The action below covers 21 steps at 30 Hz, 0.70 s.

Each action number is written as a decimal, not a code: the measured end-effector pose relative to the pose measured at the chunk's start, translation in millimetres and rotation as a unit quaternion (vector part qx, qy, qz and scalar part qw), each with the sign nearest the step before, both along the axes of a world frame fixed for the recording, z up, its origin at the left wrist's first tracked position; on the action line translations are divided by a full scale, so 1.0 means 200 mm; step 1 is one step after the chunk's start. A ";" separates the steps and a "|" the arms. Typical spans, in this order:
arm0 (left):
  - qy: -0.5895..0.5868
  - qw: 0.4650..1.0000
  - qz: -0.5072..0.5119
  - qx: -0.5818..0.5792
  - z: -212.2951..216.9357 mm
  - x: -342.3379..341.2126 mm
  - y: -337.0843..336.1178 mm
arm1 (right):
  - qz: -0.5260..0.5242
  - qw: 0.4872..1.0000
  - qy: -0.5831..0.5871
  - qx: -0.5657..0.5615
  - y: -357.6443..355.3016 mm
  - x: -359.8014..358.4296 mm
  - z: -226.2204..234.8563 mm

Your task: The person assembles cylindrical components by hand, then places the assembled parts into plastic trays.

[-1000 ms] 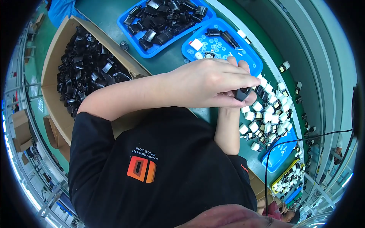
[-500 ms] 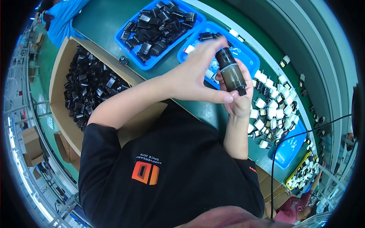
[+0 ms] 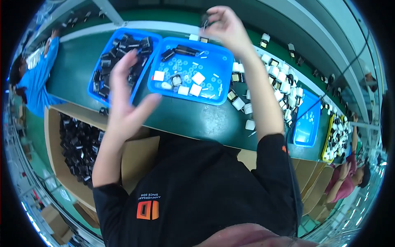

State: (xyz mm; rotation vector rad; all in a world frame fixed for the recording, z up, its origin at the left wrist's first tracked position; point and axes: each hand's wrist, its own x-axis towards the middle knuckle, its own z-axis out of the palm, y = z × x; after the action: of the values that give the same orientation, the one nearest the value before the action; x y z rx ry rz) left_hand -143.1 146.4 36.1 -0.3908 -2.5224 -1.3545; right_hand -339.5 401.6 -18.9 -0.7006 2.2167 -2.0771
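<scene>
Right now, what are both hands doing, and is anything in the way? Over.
Left hand open, partly hiding the tray of black parts. Right hand beyond the washer tray, seemingly pinching a blurred dark piece. No obstruction evident.

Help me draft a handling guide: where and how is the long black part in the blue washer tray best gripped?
I'd pinch the long black part across its middle, on its long sides, coming from above and the near side: it lies lengthwise close to the far wall of the blue tray, and a shorter black piece sits by its left end.
</scene>
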 end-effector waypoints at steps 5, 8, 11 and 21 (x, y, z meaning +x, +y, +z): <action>0.146 0.965 0.216 -0.041 -0.09 0.24 -0.59 | -0.286 0.816 0.033 0.501 0.54 -0.74 -0.46; 0.082 0.947 0.306 -0.046 -0.25 0.39 -0.96 | -0.226 0.812 0.038 0.537 0.64 -0.76 -0.62; -0.100 0.909 0.329 -0.236 -0.37 0.66 -1.18 | -0.146 0.804 0.034 0.576 0.55 -0.60 -0.33; -0.191 0.812 0.233 -0.500 -0.53 0.56 -0.98 | -0.234 0.672 -0.024 0.702 0.99 0.35 -0.21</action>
State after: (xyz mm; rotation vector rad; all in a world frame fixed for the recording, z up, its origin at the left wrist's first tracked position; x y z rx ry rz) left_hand -30.6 -50.2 -70.3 0.3794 -3.1567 0.1885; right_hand -268.5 600.0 -61.6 0.1227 3.0832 0.1320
